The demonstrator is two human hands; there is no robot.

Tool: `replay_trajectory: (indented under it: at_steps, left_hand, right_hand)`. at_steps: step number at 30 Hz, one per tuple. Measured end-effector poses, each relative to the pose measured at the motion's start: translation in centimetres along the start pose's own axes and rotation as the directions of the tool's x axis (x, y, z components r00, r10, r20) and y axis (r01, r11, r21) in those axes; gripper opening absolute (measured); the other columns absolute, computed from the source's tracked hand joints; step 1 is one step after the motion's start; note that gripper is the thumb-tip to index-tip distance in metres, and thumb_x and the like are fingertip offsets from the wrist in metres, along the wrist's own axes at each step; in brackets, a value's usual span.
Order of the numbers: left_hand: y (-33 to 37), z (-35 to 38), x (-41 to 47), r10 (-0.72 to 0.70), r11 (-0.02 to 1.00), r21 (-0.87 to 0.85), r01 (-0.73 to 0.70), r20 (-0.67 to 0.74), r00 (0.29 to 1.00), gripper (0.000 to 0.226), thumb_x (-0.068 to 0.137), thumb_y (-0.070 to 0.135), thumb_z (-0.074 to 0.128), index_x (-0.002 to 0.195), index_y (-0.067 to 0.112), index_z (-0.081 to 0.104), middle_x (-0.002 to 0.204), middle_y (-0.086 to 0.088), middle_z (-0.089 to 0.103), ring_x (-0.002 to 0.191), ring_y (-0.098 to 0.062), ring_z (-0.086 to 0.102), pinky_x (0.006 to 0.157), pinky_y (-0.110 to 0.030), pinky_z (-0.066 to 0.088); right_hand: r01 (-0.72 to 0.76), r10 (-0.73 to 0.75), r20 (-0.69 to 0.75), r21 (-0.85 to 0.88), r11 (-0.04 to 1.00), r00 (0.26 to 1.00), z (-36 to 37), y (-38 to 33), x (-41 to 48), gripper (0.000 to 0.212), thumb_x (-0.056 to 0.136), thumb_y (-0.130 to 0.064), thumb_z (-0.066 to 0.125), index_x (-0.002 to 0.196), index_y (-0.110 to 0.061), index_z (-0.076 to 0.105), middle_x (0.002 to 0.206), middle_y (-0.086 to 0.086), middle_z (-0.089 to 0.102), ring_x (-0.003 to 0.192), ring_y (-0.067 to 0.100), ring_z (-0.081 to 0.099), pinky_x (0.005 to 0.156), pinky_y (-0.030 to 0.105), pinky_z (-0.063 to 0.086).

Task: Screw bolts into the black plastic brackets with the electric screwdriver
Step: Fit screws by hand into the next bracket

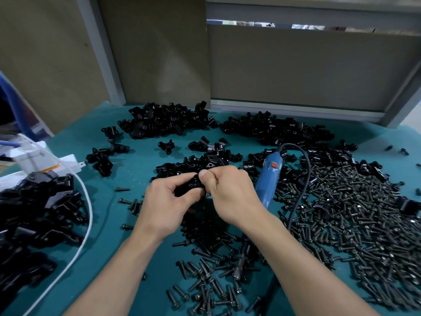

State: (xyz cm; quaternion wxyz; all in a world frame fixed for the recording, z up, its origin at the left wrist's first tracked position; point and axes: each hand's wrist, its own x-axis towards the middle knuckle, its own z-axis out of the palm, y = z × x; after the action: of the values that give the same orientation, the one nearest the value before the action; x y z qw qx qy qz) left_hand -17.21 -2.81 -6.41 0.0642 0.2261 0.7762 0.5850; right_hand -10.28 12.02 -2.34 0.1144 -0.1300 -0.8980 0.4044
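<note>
Cool, even light from above falls on the teal table (107, 210); soft shadow pools beneath the left hand (168, 201) and right hand (232, 192). The black brackets (164, 119) swallow detail (glints only), and edges bow.

Teal table (136, 224) carried black bracket piles (164, 120) at back, another bracket pile (38, 208) at left, bolt heap (353, 213) at right, blue electric screwdriver (268, 179) beside it, white cable (87, 215) curving across left side.
</note>
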Motion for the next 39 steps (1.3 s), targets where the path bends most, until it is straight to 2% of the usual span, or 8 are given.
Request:
replay_trajectory:
  at_steps: [4, 8, 12, 16, 19, 22, 27, 39]
  left_hand:
    - [0.0, -0.1, 0.0, -0.003, 0.999, -0.04, 0.003, 0.009, 1.0, 0.036, 0.087, 0.02, 0.082, 0.122, 0.027, 0.077, 0.101, 0.006, 0.081, 0.071, -0.016, 0.077, 0.073, -0.044, 0.065]
    - [-0.2, 0.0, 0.1, 0.005, 1.0, -0.022, -0.004, 0.022, 1.0, 0.039, 0.087, 0.02, 0.083, 0.124, 0.03, 0.076, 0.107, 0.007, 0.08, 0.07, -0.016, 0.077, 0.072, -0.04, 0.064]
    - [-0.2, 0.0, 0.4, -0.055, 0.986, -0.161, 0.041, -0.087, 0.995, 0.027, 0.091, 0.014, 0.078, 0.105, 0.038, 0.079, 0.093, 0.007, 0.08, 0.058, -0.015, 0.069, 0.062, -0.037, 0.062]
    - [0.1, -0.4, 1.2, -0.318, 0.822, -0.544, 0.17, -0.191, 0.929, 0.014, 0.096, 0.015, 0.072, 0.108, 0.014, 0.079, 0.091, -0.005, 0.071, 0.055, -0.006, 0.055, 0.056, -0.023, 0.057]
    - [0.5, -0.9, 1.2, -0.394, 0.714, -0.671, 0.199, -0.15, 0.907, 0.011, 0.096, 0.017, 0.071, 0.095, 0.01, 0.08, 0.083, 0.0, 0.072, 0.057, -0.007, 0.058, 0.054, -0.02, 0.056]
    - [1.0, -1.0, 1.0, -0.433, 0.647, -0.724, 0.239, -0.092, 0.897, 0.014, 0.096, 0.016, 0.072, 0.087, 0.006, 0.077, 0.075, -0.002, 0.071, 0.058, -0.011, 0.063, 0.052, -0.021, 0.056]
    - [1.6, -1.4, 1.0, -0.447, 0.481, -0.814, 0.327, 0.094, 0.89, 0.021, 0.094, 0.019, 0.07, 0.105, 0.001, 0.067, 0.099, -0.019, 0.075, 0.062, -0.015, 0.066, 0.056, -0.024, 0.059]
    - [0.9, -1.3, 1.0, -0.325, 0.639, -0.675, 0.369, 0.198, 0.925, 0.03, 0.07, 0.012, 0.075, 0.098, 0.005, 0.065, 0.084, -0.004, 0.073, 0.061, -0.007, 0.063, 0.057, -0.019, 0.057]
  right_hand:
    - [0.047, -0.055, 0.099, 0.075, 0.996, 0.994, -1.0, 0.1, 0.2, 0.029, 0.104, -0.034, 0.056, 0.076, -0.029, 0.059, 0.058, -0.006, 0.066, 0.049, 0.006, 0.055, 0.051, 0.024, 0.046]
    - [0.02, -0.02, -0.01, -0.002, 1.0, 1.0, -0.1, 0.3, 0.1, 0.054, 0.106, -0.045, 0.05, 0.056, -0.024, 0.05, 0.044, -0.012, 0.049, 0.043, 0.008, 0.042, 0.044, 0.025, 0.035]
    - [0.04, -0.04, -0.008, -0.065, 0.997, 0.999, -0.7, 0.3, 0.0, 0.045, 0.105, -0.05, 0.048, 0.067, -0.028, 0.059, 0.054, -0.007, 0.057, 0.051, 0.011, 0.053, 0.049, 0.027, 0.04]
    - [0.087, 0.018, 0.319, -0.31, 0.947, 0.947, -0.8, -0.9, -0.7, 0.01, 0.094, -0.036, 0.069, 0.088, -0.029, 0.067, 0.08, -0.011, 0.065, 0.069, 0.009, 0.062, 0.054, 0.023, 0.042]
    - [0.125, 0.075, 0.428, -0.42, 0.899, 0.9, 0.4, -1.6, -1.6, 0.019, 0.088, -0.033, 0.076, 0.09, -0.025, 0.06, 0.085, -0.006, 0.056, 0.079, 0.022, 0.06, 0.053, 0.023, 0.037]
    - [0.136, 0.065, 0.39, -0.466, 0.874, 0.919, 1.5, -1.9, -1.7, 0.008, 0.095, -0.022, 0.068, 0.092, -0.017, 0.062, 0.083, 0.002, 0.056, 0.079, 0.029, 0.057, 0.054, 0.028, 0.037]
    - [0.138, 0.035, 0.332, -0.482, 0.865, 0.943, 1.4, -1.4, -1.6, 0.01, 0.095, -0.021, 0.065, 0.088, -0.02, 0.059, 0.082, 0.001, 0.059, 0.073, 0.025, 0.057, 0.062, 0.032, 0.042]
    - [-0.01, 0.011, 0.014, -0.039, 0.999, 1.0, -1.9, -1.1, -0.4, 0.016, 0.088, -0.019, 0.063, 0.075, -0.028, 0.064, 0.059, -0.003, 0.068, 0.051, 0.011, 0.062, 0.048, 0.024, 0.05]
